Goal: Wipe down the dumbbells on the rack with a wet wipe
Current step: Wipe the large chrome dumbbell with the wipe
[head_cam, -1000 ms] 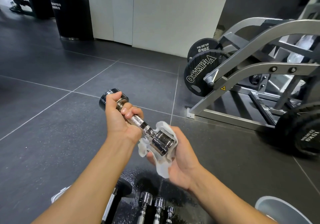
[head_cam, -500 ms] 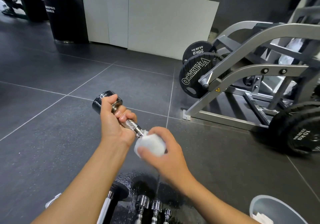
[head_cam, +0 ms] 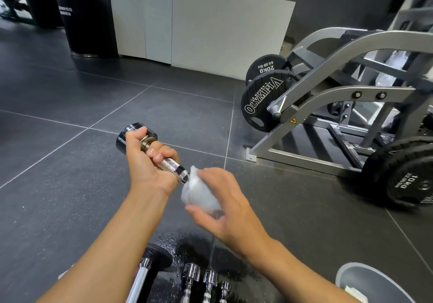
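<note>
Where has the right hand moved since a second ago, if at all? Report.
Yes: right hand rolled from under the dumbbell's near end to over it, wet wipe covering it.

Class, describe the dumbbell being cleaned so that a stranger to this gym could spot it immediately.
Start at the grey plate-loaded machine on the right, then look left to the two bare arms over the dark tiled floor. The left hand grips a chrome dumbbell. Unlike the dumbbells lying on the floor below, it is held up, its near end wrapped in a white wipe.
</note>
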The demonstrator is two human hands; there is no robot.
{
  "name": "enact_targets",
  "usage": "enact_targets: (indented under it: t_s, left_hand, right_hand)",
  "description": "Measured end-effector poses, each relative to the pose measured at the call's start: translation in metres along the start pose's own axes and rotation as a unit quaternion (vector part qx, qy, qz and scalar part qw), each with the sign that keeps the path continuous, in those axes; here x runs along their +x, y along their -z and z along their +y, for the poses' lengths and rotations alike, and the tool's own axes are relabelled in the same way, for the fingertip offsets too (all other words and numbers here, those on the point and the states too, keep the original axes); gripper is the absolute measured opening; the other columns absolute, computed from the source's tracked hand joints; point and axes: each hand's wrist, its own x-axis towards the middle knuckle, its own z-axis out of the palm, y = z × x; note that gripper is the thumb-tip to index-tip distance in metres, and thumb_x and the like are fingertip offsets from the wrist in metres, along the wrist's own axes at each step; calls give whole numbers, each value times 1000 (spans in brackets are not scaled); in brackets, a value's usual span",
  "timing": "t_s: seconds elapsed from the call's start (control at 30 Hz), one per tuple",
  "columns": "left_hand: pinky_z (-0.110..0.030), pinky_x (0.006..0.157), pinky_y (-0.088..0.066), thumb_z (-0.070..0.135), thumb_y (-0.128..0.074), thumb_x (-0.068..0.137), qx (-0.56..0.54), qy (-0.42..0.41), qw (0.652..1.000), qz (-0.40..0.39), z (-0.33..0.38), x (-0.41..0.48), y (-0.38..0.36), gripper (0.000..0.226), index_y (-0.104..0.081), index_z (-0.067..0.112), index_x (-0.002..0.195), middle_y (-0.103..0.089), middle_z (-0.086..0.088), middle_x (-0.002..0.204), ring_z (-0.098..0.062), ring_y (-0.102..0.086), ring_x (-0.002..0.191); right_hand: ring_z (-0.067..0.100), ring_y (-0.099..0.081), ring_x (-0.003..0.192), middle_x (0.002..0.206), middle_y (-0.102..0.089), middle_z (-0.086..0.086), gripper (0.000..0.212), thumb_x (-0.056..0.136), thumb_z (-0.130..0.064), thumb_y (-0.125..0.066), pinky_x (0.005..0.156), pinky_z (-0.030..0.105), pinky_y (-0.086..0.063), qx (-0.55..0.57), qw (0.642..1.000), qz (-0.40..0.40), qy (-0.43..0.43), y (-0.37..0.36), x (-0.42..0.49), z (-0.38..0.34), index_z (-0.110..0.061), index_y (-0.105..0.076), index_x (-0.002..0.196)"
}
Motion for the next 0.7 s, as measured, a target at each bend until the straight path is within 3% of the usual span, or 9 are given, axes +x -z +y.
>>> enact_targets:
  t_s: [0.07, 0.1, 0.2, 0.23, 0.33, 0.37, 0.4, 0.57, 0.7]
  left_hand:
    - [-14, 46, -34, 28, -70, 87, 5, -4, 1000, 3, 0, -1, 0, 38, -42, 21, 63, -30, 11, 55, -6, -27, 41]
    - [-14, 46, -34, 27, -70, 88, 10, -8, 1000, 5, 0, -1, -1, 37, -41, 21, 65, -30, 11, 55, -6, -27, 41]
    - [-14, 49, -31, 26, -69, 88, 29, -20, 999, 13, 1, -1, -1, 35, -41, 21, 69, -29, 10, 54, -6, -25, 42]
    - [-14, 49, -31, 25, -69, 88, 30, -21, 999, 15, 1, -1, -1, 34, -41, 21, 69, -29, 10, 54, -6, -25, 43]
    - [-14, 47, -33, 25, -71, 86, 18, -10, 1000, 13, 1, -2, 0, 34, -42, 21, 69, -30, 10, 55, -6, -26, 43]
    - [-14, 47, -33, 24, -71, 86, 15, -9, 1000, 13, 2, -2, 0, 34, -42, 21, 68, -30, 10, 55, -6, -27, 43]
    - [-14, 47, -33, 24, -71, 86, 15, -10, 1000, 15, 2, -2, 0, 34, -43, 21, 68, -31, 10, 55, -6, -27, 43]
    - [-14, 47, -33, 24, -70, 87, 10, -14, 1000, 17, 3, 0, 1, 33, -43, 20, 68, -31, 9, 55, -6, -27, 43]
    - [-15, 46, -34, 24, -71, 87, 14, -23, 999, 20, 4, 3, 1, 32, -43, 20, 70, -30, 9, 56, -6, -26, 44]
  right_hand:
    - [18, -50, 133, 151, -39, -1, 58, 95, -43, -70, 105, 27, -48, -64, 996, -12, 68, -2, -3, 7, -31, -45, 145]
    - [18, -51, 132, 150, -40, -2, 58, 93, -41, -72, 105, 26, -47, -61, 996, -11, 58, -5, -5, 7, -31, -45, 143]
    - [7, -61, 113, 131, -58, -14, 53, 85, -37, -83, 93, 25, -53, 108, 985, 4, -136, -8, 1, -7, -37, -55, 130]
    - [11, -66, 104, 122, -64, -11, 47, 83, -37, -83, 87, 33, -57, 236, 944, -8, -231, -5, 5, -13, -36, -58, 124]
    - [28, -69, 88, 107, -69, 13, 40, 94, -45, -70, 74, 43, -60, 569, 706, -57, -418, -2, 12, -22, -12, -65, 117]
    - [28, -69, 82, 108, -69, 17, 43, 98, -49, -63, 72, 42, -60, 601, 655, -63, -453, 0, 12, -24, -11, -68, 119]
    - [28, -70, 74, 109, -70, 18, 49, 100, -52, -59, 70, 42, -59, 602, 637, -73, -475, 0, 12, -25, -10, -69, 123]
    - [28, -65, 59, 97, -72, 15, 53, 107, -50, -48, 57, 34, -49, 548, 673, -65, -492, 3, 10, -31, -6, -69, 127]
    - [35, -64, 72, 102, -71, 23, 43, 109, -32, -49, 53, 37, -54, 492, 716, -50, -493, 10, 11, -32, 3, -70, 123]
